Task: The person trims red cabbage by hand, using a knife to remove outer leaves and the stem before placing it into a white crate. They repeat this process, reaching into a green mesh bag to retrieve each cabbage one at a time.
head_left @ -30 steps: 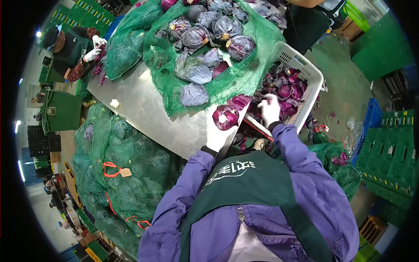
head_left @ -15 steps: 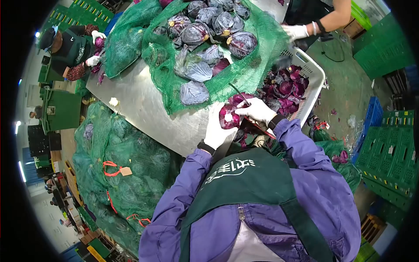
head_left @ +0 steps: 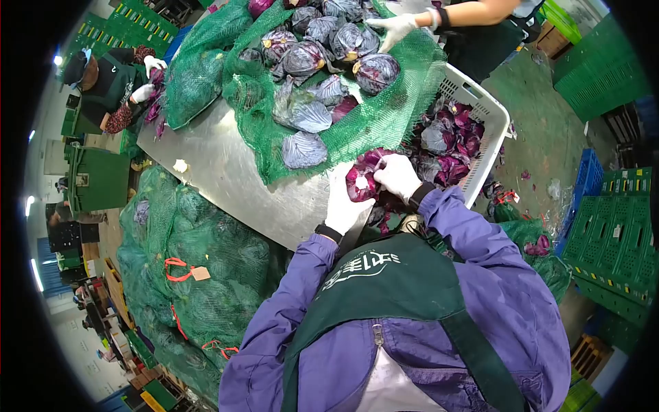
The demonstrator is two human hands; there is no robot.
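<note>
Over there, a round, glossy purple-red cabbage sits between the worker's hands, near the edge of the silvery metal desk. The left white-gloved hand grasps its left side; the right white-gloved hand bends its fingers against the upper right, whether gripping I can't tell.

The person wore a creased purple long-sleeved jacket under a dark green cloth apron, white lettering at its eleven o'clock. Flat green straps ran toward five and seven o'clock; between them, at six, a small metal zip pull met a pale undershirt. White gloves covered left hand and right hand, with black wristbands.
</note>
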